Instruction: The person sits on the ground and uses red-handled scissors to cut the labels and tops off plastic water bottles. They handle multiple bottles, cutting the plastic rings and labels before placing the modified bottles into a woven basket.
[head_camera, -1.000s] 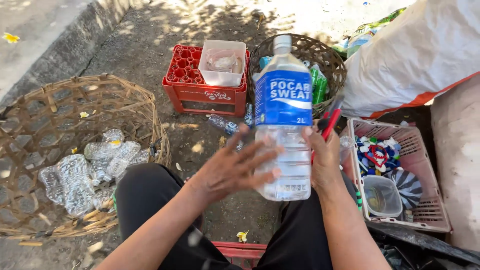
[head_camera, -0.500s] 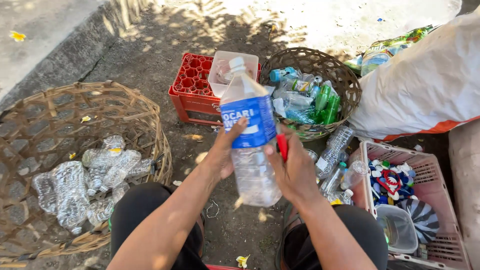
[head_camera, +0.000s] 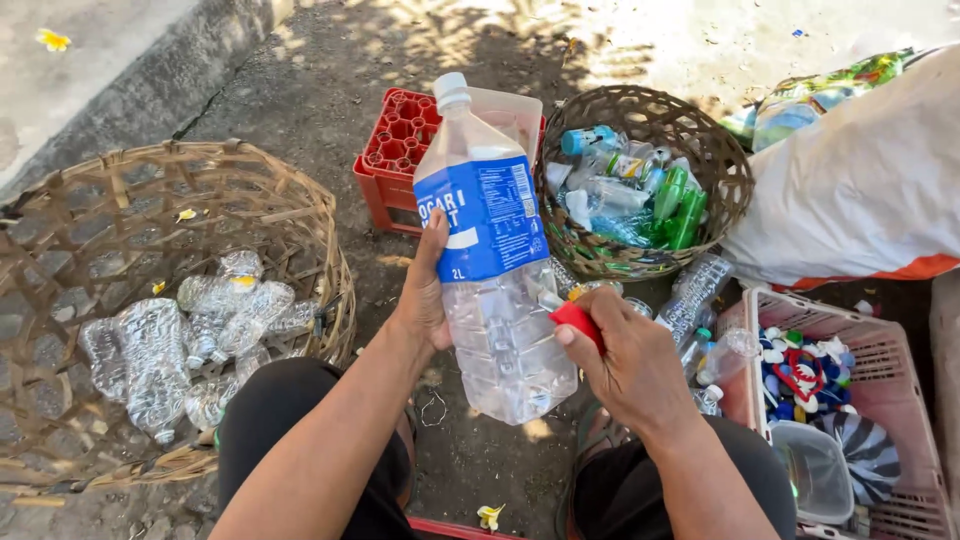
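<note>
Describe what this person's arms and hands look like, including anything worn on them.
Both arms are bare from above the elbow down: no sleeves show. The left hand and right hand wear no gloves, and no rings, watch or bracelets are visible. Dark trousers cover the knees below them.

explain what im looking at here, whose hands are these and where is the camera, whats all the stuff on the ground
There is no machine here. The camera sits on a person's head and looks down, so the two bare arms reaching out from the bottom of the picture are that person's own.

The left hand grips the side of a large clear plastic bottle with a blue label and a white cap. The right hand holds a small red-handled tool against the bottle, just under the label.

The ground is bare dirt. To the left stands a big woven basket with crushed clear bottles in it. Ahead are a red crate and a round basket of mixed bottles. To the right are a pink basket of coloured caps and a white sack.
</note>
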